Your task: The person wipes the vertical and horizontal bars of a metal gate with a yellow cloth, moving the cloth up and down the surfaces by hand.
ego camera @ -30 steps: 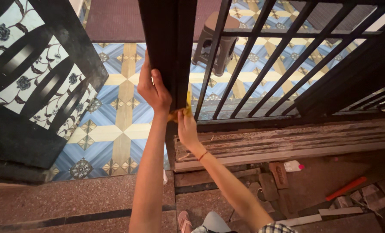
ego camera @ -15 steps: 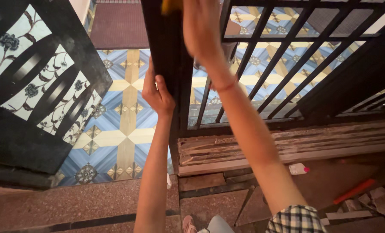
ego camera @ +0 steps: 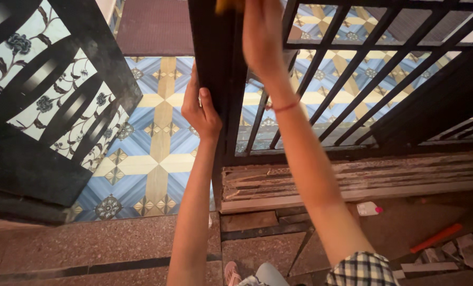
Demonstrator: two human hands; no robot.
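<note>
Two bare hands work one dark gate post (ego camera: pixel 215 63): the left hand (ego camera: pixel 200 108) grips its near-left edge, fingers curled round it, while the right hand (ego camera: pixel 260 37) presses a yellow cloth (ego camera: pixel 228 5) against the post's upper part at the top of the frame, fingers closed over it. Right of the post runs one black barred railing (ego camera: pixel 353 69). Beyond lies blue-and-cream patterned floor tile (ego camera: pixel 152 159). Near right, one white bottle (ego camera: pixel 369 208) and one orange tool (ego camera: pixel 435 238) lie on the ground.

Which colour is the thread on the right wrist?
Red. The thread circles the wrist below the right hand; the head view shows it.
</note>
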